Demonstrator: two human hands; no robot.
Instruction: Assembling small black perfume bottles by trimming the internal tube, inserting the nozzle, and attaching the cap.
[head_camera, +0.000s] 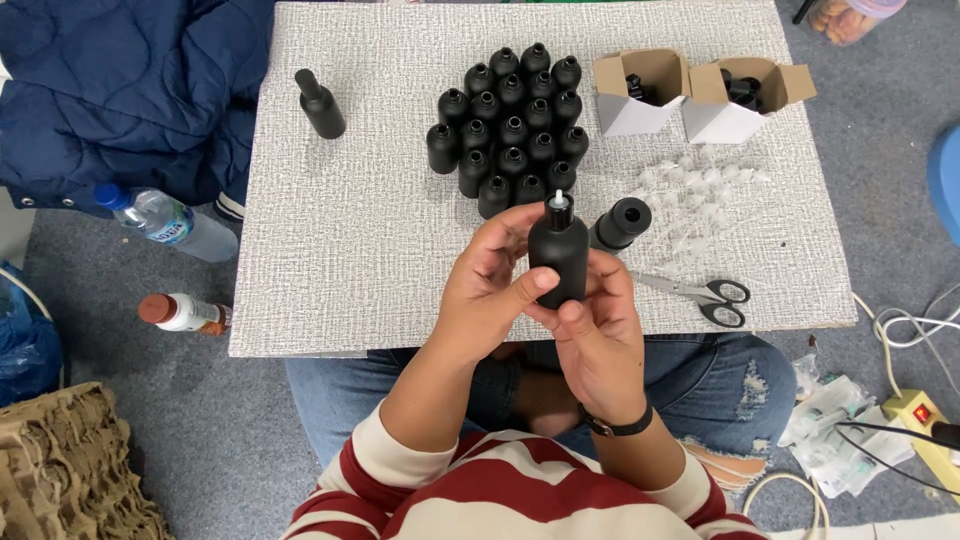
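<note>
Gripping one matte black bottle (559, 252) upright over the counter's (350, 230) near edge, left hand (490, 290) and right hand (597, 325) both close around it, thumbs in front. Its white-tipped neck shows; its base is hidden. Far: roughly twenty clustered bottles (512, 128), one lone bottle (320, 104), two open boxes (690, 95). Right: one pair of scissors (700, 293).

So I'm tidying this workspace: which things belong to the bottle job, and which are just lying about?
In use: black bottle held by left hand and right hand; bottle cluster; clear plastic bits; two open boxes.

Lying about: blue jacket, water bottle, scissors, power strip.
</note>
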